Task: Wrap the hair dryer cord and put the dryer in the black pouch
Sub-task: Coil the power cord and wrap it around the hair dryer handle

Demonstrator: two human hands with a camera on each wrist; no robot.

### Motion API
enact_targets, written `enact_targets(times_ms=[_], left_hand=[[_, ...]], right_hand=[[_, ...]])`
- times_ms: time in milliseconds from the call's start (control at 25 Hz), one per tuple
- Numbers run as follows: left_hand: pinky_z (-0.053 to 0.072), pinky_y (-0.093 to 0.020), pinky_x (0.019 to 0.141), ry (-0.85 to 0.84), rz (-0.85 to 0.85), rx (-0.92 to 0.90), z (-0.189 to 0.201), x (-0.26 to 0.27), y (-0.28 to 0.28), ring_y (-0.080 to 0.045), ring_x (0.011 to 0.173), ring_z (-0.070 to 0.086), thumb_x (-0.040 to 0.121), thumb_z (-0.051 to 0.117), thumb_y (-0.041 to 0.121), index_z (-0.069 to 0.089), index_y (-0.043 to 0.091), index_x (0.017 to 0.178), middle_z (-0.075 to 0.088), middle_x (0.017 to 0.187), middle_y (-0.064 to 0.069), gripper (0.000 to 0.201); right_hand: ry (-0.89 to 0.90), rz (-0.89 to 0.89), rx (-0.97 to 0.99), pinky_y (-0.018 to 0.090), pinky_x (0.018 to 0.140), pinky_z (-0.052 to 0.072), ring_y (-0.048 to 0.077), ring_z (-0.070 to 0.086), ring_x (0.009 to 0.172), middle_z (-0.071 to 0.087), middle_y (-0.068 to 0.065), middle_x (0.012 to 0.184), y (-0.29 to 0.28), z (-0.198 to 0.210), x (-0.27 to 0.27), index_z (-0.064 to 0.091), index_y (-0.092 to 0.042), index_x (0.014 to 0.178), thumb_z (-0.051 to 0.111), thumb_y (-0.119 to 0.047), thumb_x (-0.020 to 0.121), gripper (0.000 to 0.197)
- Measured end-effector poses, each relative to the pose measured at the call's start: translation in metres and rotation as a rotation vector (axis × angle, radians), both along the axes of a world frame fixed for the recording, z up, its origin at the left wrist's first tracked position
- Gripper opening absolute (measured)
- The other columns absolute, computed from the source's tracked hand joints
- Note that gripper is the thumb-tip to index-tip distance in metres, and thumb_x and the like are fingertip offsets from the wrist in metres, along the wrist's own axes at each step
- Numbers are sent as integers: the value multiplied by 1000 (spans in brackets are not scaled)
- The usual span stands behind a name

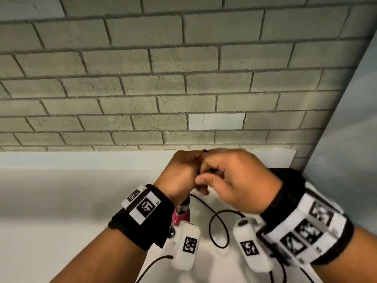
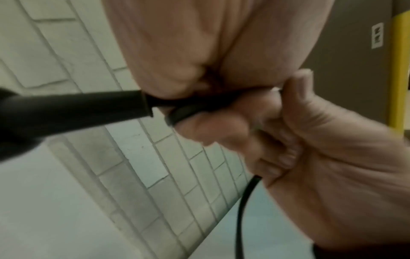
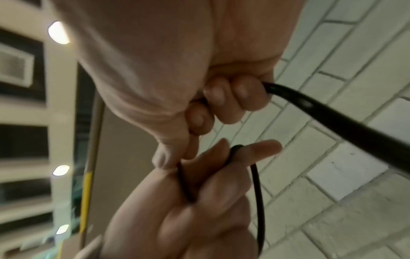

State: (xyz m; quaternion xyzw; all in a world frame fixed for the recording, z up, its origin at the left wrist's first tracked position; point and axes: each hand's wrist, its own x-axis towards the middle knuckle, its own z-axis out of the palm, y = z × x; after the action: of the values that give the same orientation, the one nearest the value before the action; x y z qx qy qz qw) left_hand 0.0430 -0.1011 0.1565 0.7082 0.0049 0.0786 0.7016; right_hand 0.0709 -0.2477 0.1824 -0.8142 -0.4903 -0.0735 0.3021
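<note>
At the centre of the head view, my left hand [image 1: 184,170] and right hand [image 1: 236,178] meet above the white counter [image 1: 61,211], each grip curled tight on the thin black rubber cord [image 1: 219,229]. The cord loops down over the counter at lower centre, beside the red-and-black hair dryer [image 1: 181,214] under my left wrist.

Black cord [image 1: 219,227] loops slack over white surface below wrists; red dryer [image 1: 180,216] handle mostly hidden.
</note>
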Motion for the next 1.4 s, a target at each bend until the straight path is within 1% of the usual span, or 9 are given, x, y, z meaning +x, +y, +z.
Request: enact_targets(times_ms=[120, 320, 480, 640, 760, 880, 1000, 1160, 1400], left_hand=[[13, -22, 38, 22, -202, -114, 9, -7, 1, -12, 29, 23, 94, 49, 28, 55, -18, 81, 44, 39, -11, 48], [11, -17, 36, -2, -344, -391, 15, -11, 9, -5, 28, 20, 91, 51, 25, 63, -9, 108, 36, 36, 1, 40], [12, -19, 36, -72, -375, -560, 17, -12, 10, -4, 25, 24, 91, 49, 25, 65, -2, 112, 42, 38, -1, 38], [19, -20, 35, -115, -214, -577, 22, -6, 7, -5, 27, 29, 92, 45, 27, 55, -3, 123, 69, 66, -9, 44], [31, -19, 39, -92, 0, -606, 20, 2, 10, -8, 36, 38, 95, 47, 26, 53, 2, 123, 75, 99, -14, 37], [51, -23, 52, -61, 129, -560, 12, 6, 9, -14, 55, 63, 98, 48, 23, 59, 7, 114, 75, 97, -15, 24], [56, -36, 74, -58, 113, -89, 4, -1, -3, -14, 77, 69, 97, 51, 18, 70, 11, 87, 74, 89, -15, 22], [32, -21, 40, -71, -99, 47, 13, -11, -5, -15, 33, 38, 99, 45, 32, 55, 11, 57, 48, 42, -7, 47], [9, -26, 41, 18, -421, -92, 17, -22, 16, -11, 40, 13, 93, 46, 30, 67, -9, 94, 27, 45, 3, 44]], right_hand=[[285, 65, 362, 30, 64, 55, 13, 66, 64, 69, 3, 69, -5, 13, 25, 67, -8, 76, 73, -15, 80, 10], [388, 26, 698, 17, 60, 50, 11, 67, 63, 71, -7, 68, 0, -5, 41, 75, -14, 84, 68, -2, 85, 14], [399, -126, 602, 19, 48, 41, 8, 47, 43, 64, -13, 61, 10, -31, 32, 75, -39, 84, 58, -10, 94, 35], [139, -239, 345, 9, 59, 42, 2, 62, 58, 66, -8, 65, 17, -52, 11, 73, -16, 93, 56, -11, 93, 18], [-24, -220, -22, 30, 61, 45, 26, 66, 71, 70, 6, 79, 20, -58, -1, 65, -13, 89, 56, -18, 92, 11], [-278, -248, -324, 27, 43, 31, 24, 63, 52, 64, -3, 66, 16, -52, -17, 62, -20, 75, 77, -21, 71, 16], [-324, -183, -198, 27, 47, 37, 18, 65, 61, 66, -8, 74, 6, -18, -18, 61, -25, 73, 74, -33, 75, 15], [188, 34, 86, 41, 76, 56, 11, 71, 79, 76, -5, 80, -9, 15, 1, 65, -18, 82, 64, -28, 86, 12], [201, -3, 218, 19, 49, 38, 4, 44, 48, 51, -12, 50, -20, 16, 29, 55, -21, 60, 71, -49, 74, 35]])
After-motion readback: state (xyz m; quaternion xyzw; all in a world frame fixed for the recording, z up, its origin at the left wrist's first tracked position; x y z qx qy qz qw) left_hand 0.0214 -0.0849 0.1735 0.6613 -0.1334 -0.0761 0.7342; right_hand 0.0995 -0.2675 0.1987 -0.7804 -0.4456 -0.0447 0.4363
